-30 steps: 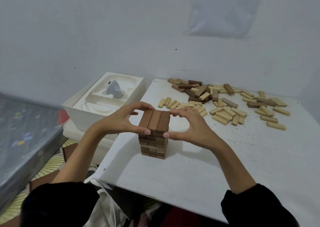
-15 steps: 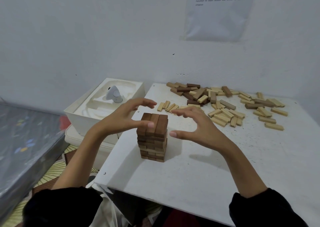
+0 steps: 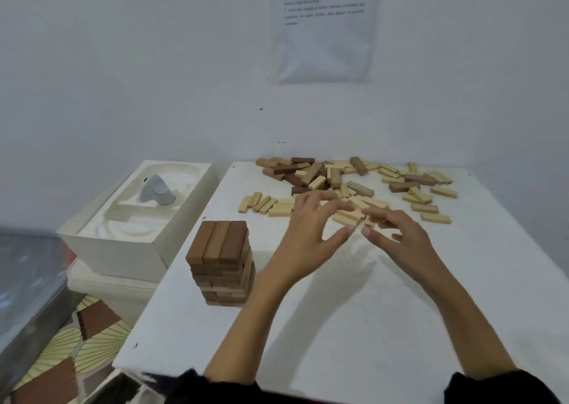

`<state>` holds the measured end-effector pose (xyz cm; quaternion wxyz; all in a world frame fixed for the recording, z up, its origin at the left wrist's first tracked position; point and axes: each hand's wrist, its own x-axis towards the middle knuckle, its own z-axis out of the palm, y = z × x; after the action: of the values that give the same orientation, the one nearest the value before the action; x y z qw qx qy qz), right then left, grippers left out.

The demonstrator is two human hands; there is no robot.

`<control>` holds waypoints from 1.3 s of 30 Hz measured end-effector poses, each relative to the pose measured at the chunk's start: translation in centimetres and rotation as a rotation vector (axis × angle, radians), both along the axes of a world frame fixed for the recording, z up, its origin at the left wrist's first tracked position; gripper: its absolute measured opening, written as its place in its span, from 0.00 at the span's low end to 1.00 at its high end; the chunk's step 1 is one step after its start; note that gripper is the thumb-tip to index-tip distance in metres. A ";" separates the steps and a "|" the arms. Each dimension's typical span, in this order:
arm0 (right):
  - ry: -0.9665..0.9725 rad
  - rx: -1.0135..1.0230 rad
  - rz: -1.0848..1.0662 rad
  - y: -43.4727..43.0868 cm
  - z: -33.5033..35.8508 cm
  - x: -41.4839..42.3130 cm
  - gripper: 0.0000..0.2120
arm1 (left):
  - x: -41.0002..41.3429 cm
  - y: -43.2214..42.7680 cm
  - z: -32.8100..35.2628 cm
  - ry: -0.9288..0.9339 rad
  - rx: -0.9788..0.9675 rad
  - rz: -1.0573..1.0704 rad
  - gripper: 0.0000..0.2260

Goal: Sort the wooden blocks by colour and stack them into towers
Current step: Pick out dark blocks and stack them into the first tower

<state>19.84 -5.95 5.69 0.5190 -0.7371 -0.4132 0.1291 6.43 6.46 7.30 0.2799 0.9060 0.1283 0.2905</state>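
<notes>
Plainly, from the head view, the brown tower (image 3: pixel 220 262) is seen standing untouched near the left edge of the table (image 3: pixel 338 326). The left hand (image 3: pixel 311 228) and right hand (image 3: pixel 397 234) are held loosely open, nothing gripped, thumbs nearly meeting, at the near edge of the loose blocks (image 3: pixel 354 185), pale and brown, scattered at the far side.

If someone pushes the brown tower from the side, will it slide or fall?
It would likely topple: the brown tower is tall, narrow, only loosely stacked. Its layers look slightly uneven, so blocks may slide apart.
</notes>
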 end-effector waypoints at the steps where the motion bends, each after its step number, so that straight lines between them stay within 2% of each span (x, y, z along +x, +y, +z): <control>1: 0.013 0.001 -0.045 0.2 -1.1 0.5 0.14 | 1.4 0.1 -1.3 0.013 -0.066 0.024 0.16; 3: -0.014 -0.001 -0.148 0.8 -3.8 1.7 0.15 | 3.9 0.7 -3.5 0.045 -0.170 0.094 0.20; 7: -0.172 0.004 -0.302 2.7 -8.0 4.0 0.18 | 8.2 2.8 -6.0 0.021 -0.203 0.239 0.14; 11: -0.249 0.068 -0.388 5.1 -8.1 7.2 0.18 | 11.1 6.4 -6.3 -0.057 -0.187 0.502 0.14; 15: -0.268 0.117 -0.451 7.4 -8.1 11.2 0.14 | 12.5 10.6 -7.0 0.006 -0.270 0.750 0.17; 17: -0.272 0.140 -0.470 8.5 -8.2 12.8 0.12 | 12.6 11.8 -7.8 0.076 -0.288 0.785 0.17; 21: -0.268 0.192 -0.463 11.1 -7.9 16.2 0.11 | 12.7 12.6 -8.4 0.240 -0.147 0.795 0.19; 26: -0.341 0.154 -0.461 14.7 -7.9 19.3 0.09 | 12.1 13.8 -8.3 0.158 -0.178 0.802 0.12; 31: -0.380 0.145 -0.349 17.6 -7.3 20.2 0.07 | 11.6 14.6 -9.0 -0.159 -0.260 0.816 0.02; 35: -0.362 0.123 -0.082 19.6 -5.9 18.6 0.07 | 11.3 15.1 -9.2 -0.285 -0.228 0.835 0.04; 37: -0.410 0.009 0.075 20.4 -5.4 17.3 0.12 | 11.3 15.1 -9.1 -0.378 -0.267 0.849 0.05; 39: -0.465 -0.192 0.253 20.7 -5.3 16.4 0.20 | 11.3 14.9 -8.8 -0.506 -0.349 0.887 0.05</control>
<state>36.21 14.79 0.39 0.3178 -0.7353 -0.5957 0.0589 17.68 21.38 -1.55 0.2988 0.6065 0.4736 0.5644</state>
